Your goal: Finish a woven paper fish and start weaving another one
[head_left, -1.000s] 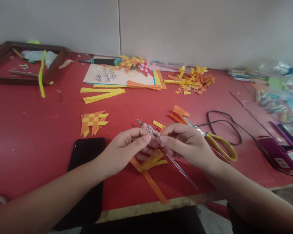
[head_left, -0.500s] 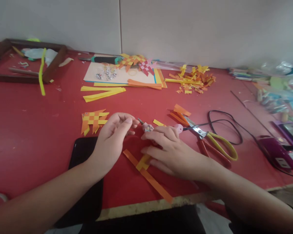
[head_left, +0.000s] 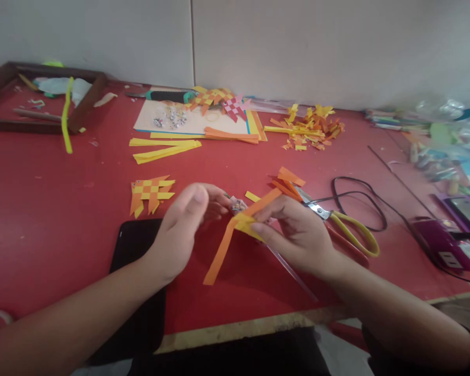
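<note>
My right hand point(head_left: 293, 230) pinches folded paper strips between thumb and fingers. They are a yellow strip point(head_left: 247, 225) and an orange strip point(head_left: 219, 253), joined at a fold and raised off the table. Behind them lies what looks like a glue gun point(head_left: 238, 205), mostly hidden, with a clear stick point(head_left: 292, 272) trailing toward the table edge. My left hand point(head_left: 191, 224) is beside its nozzle, fingers loosely curved and thumb apart, with nothing visible in it. Left of that hand rests a woven orange and yellow paper fish point(head_left: 151, 194).
Scissors point(head_left: 337, 222) and a black cord point(head_left: 360, 180) lie to the right, near a purple device point(head_left: 446, 243). A black phone-like slab point(head_left: 137, 292) is under my left forearm. Farther back are yellow strips point(head_left: 164, 149), paper scraps point(head_left: 309, 128) and a brown frame point(head_left: 43, 128).
My right hand has picked up the orange and yellow strips from the table and turned them upward beside the glue gun. My left thumb has moved apart from its fingers.
</note>
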`<state>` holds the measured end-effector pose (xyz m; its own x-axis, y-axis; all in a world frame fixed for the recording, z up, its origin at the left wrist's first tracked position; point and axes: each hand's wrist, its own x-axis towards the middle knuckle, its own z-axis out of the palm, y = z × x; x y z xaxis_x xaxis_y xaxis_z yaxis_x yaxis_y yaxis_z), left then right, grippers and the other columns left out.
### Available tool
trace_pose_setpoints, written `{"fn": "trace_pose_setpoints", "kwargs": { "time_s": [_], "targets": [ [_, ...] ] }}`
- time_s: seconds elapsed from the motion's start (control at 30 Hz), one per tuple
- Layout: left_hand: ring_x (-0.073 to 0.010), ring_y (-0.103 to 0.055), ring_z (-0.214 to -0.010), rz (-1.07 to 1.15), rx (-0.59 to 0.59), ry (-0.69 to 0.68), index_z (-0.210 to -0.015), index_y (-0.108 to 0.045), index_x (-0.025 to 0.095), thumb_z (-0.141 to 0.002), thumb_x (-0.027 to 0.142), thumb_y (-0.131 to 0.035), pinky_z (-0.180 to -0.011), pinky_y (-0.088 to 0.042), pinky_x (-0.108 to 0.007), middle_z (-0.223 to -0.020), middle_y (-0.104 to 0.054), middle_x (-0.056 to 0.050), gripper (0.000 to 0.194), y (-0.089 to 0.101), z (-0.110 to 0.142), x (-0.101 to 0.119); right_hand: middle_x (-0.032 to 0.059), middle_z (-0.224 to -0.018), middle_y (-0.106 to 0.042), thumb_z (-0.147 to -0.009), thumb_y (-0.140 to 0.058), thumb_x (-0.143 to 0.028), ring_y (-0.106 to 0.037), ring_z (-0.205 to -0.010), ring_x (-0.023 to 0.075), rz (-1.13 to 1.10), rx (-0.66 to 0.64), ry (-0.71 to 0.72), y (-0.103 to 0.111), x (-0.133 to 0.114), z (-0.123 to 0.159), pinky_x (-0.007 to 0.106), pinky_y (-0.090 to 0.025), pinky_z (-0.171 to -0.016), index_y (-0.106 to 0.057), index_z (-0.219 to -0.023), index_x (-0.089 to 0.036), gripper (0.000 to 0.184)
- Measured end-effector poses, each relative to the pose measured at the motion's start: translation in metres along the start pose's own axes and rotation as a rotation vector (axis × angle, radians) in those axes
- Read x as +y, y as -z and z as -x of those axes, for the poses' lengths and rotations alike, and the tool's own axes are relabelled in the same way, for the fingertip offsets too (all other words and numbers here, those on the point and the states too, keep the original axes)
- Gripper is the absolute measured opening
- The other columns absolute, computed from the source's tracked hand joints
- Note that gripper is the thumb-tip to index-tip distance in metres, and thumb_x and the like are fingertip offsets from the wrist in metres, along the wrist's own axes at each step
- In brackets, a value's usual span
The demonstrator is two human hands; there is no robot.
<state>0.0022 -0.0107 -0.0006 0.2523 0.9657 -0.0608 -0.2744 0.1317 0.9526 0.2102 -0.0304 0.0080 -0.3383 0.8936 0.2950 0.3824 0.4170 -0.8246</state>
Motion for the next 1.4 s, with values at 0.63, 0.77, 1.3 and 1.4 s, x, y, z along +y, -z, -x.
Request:
{"fn": "trace_pose_setpoints", "kwargs": {
  "time_s": [0.63, 0.77, 1.3, 1.4],
  "targets": [
    [-0.0180, -0.073, -0.091, -0.089, -0.065, 0.150, -0.095, -0.071, 0.022, -0.080, 0.029, -0.077, -0.083, -0.057, -0.027, -0.095, -0.078, -0.002, 0.018, 0.0010, -0.0009, -0.0025, 0.0048, -0.104, -0.067, -0.090, -0.063, -0.027, -0.063, -0.091, 0.0172, 0.180, -0.011, -0.058, 0.0078, -0.0044, 0.0011, 0.032, -0.053, -0.079, -0.059, -0.112, -0.023, 0.023],
    [-0.0192, -0.073, -0.088, -0.108, 0.012, 0.144, -0.095, -0.069, 0.020, -0.073, 0.028, -0.082, -0.080, -0.058, -0.028, -0.091, -0.078, -0.003, 0.027, -0.0004, -0.0015, -0.0002, 0.0037, -0.094, -0.067, -0.090, -0.063, -0.026, -0.063, -0.076, 0.0155, 0.057, 0.033, -0.110, 0.0054, -0.0027, 0.0050, 0.031, -0.053, -0.067, -0.060, -0.106, -0.024, 0.016],
    [-0.0214, -0.074, -0.094, -0.092, 0.040, 0.170, -0.096, -0.074, 0.021, -0.074, 0.034, -0.082, -0.086, -0.059, -0.031, -0.096, -0.079, -0.004, 0.026, 0.0013, -0.0012, -0.0033, 0.0021, -0.080, -0.072, -0.089, -0.065, -0.031, -0.064, -0.065, 0.0136, 0.077, 0.146, -0.184, 0.0019, -0.0072, 0.0009, 0.028, -0.052, -0.059, -0.068, -0.094, -0.021, 0.011],
    [-0.0220, -0.074, -0.095, -0.089, 0.046, 0.169, -0.099, -0.074, 0.022, -0.075, 0.037, -0.081, -0.087, -0.059, -0.032, -0.097, -0.079, -0.004, 0.028, 0.0014, -0.0007, -0.0037, 0.0018, -0.079, -0.071, -0.090, -0.065, -0.031, -0.066, -0.066, 0.0139, 0.057, 0.153, -0.190, 0.0020, -0.0084, 0.0008, 0.027, -0.052, -0.060, -0.067, -0.095, -0.021, 0.011]
  ]
}}
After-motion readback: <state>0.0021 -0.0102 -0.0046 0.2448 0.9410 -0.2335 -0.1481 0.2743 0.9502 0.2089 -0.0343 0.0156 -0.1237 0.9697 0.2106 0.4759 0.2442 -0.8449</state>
